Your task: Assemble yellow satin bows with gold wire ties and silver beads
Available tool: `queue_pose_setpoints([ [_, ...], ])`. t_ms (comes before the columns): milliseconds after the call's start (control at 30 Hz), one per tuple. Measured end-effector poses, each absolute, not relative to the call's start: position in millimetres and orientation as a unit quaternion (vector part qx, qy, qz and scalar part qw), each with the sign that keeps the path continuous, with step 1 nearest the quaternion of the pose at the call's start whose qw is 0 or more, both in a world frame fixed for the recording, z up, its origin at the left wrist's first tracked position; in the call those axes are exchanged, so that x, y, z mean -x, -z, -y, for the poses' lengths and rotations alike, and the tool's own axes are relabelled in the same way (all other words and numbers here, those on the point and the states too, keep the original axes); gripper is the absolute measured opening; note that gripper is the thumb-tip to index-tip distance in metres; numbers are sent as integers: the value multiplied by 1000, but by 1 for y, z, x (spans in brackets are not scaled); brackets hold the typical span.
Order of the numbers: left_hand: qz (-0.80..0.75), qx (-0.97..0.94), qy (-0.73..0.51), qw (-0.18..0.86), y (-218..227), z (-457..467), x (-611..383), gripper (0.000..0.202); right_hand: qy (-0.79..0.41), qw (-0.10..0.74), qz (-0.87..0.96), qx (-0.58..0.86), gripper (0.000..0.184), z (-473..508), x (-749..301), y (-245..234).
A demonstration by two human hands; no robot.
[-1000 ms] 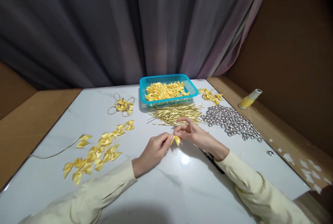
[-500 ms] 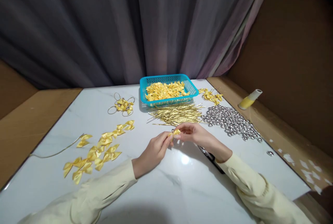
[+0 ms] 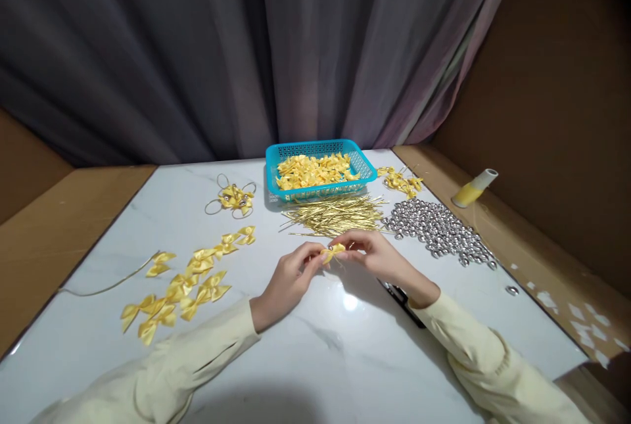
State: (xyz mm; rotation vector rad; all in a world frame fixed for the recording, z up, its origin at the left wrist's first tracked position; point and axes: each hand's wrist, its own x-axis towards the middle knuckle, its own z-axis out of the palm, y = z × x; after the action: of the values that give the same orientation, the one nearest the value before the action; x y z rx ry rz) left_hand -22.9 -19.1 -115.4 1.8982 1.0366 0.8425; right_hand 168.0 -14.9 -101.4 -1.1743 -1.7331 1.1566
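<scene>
Both my hands meet over the middle of the white table (image 3: 345, 358), pinching one small yellow ribbon bow (image 3: 333, 252) between their fingertips. My left hand (image 3: 288, 279) grips the bow's left side with closed fingers. My right hand (image 3: 377, 254) pinches its right side, fingers curled. Just behind the hands lies a heap of thin gold wire ties (image 3: 335, 213). To the right of it is a pile of small silver bells (image 3: 436, 230).
A turquoise basket (image 3: 367, 167) of yellow bows stands at the back. More bows lie in a row at the left (image 3: 190, 282), a tied bunch (image 3: 235, 198) and a small heap (image 3: 400, 181) farther back. A dark object (image 3: 401, 299) lies under my right wrist; a yellow spool (image 3: 473, 188) rests on the right ledge.
The bow has been lifted slightly and turned between my fingertips; my right hand has closed in on it. The hands have stayed in nearly the same place.
</scene>
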Motion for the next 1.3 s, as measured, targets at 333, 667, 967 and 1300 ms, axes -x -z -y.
queue_pose_setpoints([
  [333,-388,-701,-378,464,108,15,21,18,-547,355,618,440,24,14,-169,105],
  [667,-412,-655,-339,535,103,15,20,24,-544,410,591,432,23,14,-168,106],
  [967,-412,-648,-315,557,106,14,19,27,-569,423,566,421,29,13,-170,106],
  [1300,-434,-640,-317,549,114,9,19,24,-554,434,564,431,22,9,-172,114],
])
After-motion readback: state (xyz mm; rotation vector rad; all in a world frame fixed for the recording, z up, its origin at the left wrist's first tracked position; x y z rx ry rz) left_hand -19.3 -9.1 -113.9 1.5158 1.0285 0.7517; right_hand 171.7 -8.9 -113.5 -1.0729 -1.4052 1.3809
